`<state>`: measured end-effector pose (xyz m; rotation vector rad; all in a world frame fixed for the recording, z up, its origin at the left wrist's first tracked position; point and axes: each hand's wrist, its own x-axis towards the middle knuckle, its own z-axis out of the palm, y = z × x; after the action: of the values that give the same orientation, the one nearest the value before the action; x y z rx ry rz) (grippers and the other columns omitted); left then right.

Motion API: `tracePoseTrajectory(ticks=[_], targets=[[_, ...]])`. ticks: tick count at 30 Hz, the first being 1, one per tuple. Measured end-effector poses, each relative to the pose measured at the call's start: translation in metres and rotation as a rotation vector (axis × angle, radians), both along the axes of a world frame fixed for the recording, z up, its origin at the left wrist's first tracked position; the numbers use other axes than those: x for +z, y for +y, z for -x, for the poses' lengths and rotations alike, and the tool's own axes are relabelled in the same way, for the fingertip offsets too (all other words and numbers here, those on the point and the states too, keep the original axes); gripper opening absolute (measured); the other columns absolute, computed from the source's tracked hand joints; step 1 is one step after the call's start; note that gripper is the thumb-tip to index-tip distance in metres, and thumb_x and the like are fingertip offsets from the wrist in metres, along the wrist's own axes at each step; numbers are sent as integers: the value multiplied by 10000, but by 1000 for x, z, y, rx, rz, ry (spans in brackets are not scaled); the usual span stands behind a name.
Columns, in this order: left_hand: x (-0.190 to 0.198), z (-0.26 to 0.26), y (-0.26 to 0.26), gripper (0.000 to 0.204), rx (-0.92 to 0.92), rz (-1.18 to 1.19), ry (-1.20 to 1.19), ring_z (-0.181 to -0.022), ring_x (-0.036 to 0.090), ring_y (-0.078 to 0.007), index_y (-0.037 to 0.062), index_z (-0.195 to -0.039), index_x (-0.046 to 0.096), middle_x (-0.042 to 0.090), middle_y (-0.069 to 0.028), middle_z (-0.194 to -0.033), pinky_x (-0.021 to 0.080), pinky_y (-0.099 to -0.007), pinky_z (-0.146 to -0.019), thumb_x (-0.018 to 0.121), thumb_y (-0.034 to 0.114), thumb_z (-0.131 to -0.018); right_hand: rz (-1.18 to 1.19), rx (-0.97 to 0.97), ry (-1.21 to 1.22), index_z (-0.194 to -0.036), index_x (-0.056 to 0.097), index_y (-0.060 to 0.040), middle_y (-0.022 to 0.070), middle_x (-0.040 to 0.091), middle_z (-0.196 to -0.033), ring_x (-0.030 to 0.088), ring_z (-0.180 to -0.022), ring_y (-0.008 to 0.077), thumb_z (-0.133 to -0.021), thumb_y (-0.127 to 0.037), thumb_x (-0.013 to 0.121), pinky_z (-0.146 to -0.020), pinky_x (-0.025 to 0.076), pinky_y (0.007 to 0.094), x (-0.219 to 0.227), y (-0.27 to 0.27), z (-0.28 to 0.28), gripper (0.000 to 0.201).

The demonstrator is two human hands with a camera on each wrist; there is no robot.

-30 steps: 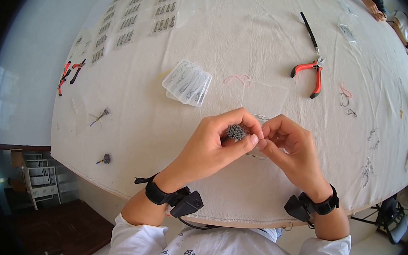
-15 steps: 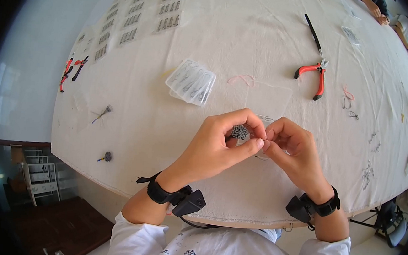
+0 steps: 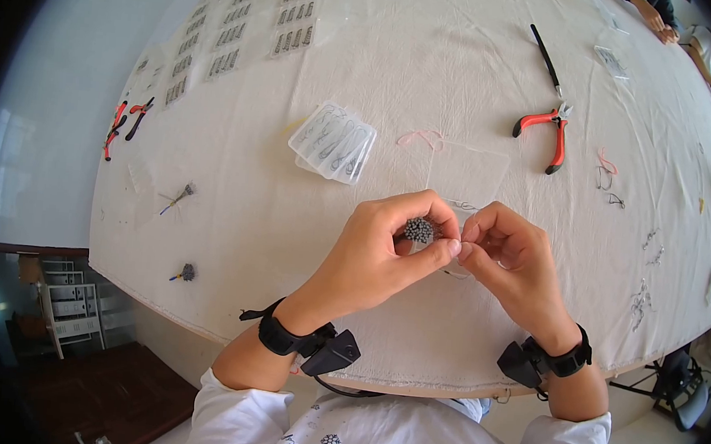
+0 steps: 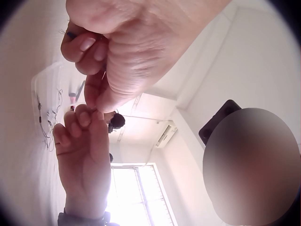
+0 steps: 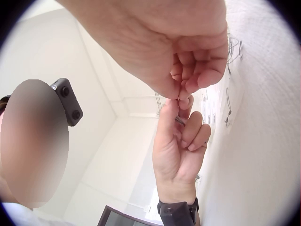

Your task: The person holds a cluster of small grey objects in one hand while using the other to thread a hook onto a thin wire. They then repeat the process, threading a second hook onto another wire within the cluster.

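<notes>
In the head view my left hand (image 3: 388,237) holds a bundle of thin stems with dark grey round tips (image 3: 418,230) in its curled fingers. Its thumb and forefinger meet the fingertips of my right hand (image 3: 507,255), which pinches with thumb and forefinger at the same spot. What lies between the fingertips is too small to tell. From the left wrist, both hands' tips touch, and a clear plastic case (image 4: 40,94) with thin dark wire pieces (image 4: 47,122) lies beyond. The right wrist view shows a dark end of the bundle (image 5: 179,121) in the left hand.
Clear boxes with looped wire pieces (image 3: 332,143) stand behind my left hand. Red-handled pliers (image 3: 561,138) lie behind my right. Two similar bundles, one (image 3: 179,196) above the other (image 3: 184,273), lie at left. Small wire pieces (image 3: 640,303) are scattered at right.
Both hands have shifted very slightly right in the head view, along with the whole table scene. The grey bundle tilted briefly and faces up again; the fingertips stay together.
</notes>
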<state>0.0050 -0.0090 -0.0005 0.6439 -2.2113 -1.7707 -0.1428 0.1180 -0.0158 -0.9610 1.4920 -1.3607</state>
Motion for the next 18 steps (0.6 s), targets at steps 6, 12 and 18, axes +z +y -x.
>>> tracePoseTrajectory(ticks=[6,12,18], targets=[[-4,0,1,100,-2,-22,10,-645,443,13,38,-904,609,574,57,-789,367,-160,-561,659,125,-902,-6,8,-13,-906,588,-1,11,629,-811,581,-741,52,-887,-56,636,-641,474,199,0,0,0,76],[-2,0,1,119,-9,-10,7,-677,451,3,35,-908,598,557,58,-786,378,-167,-597,643,145,-919,2,19,-30,-952,579,-5,8,623,-865,580,-785,51,-887,-51,643,-664,475,202,1,1,1,102],[-3,0,0,145,-2,-43,22,-668,422,7,37,-910,579,514,65,-781,355,-164,-584,630,171,-933,-13,-36,-36,-1018,559,-23,-4,602,-910,572,-827,47,-897,-42,622,-700,469,200,7,1,0,138]])
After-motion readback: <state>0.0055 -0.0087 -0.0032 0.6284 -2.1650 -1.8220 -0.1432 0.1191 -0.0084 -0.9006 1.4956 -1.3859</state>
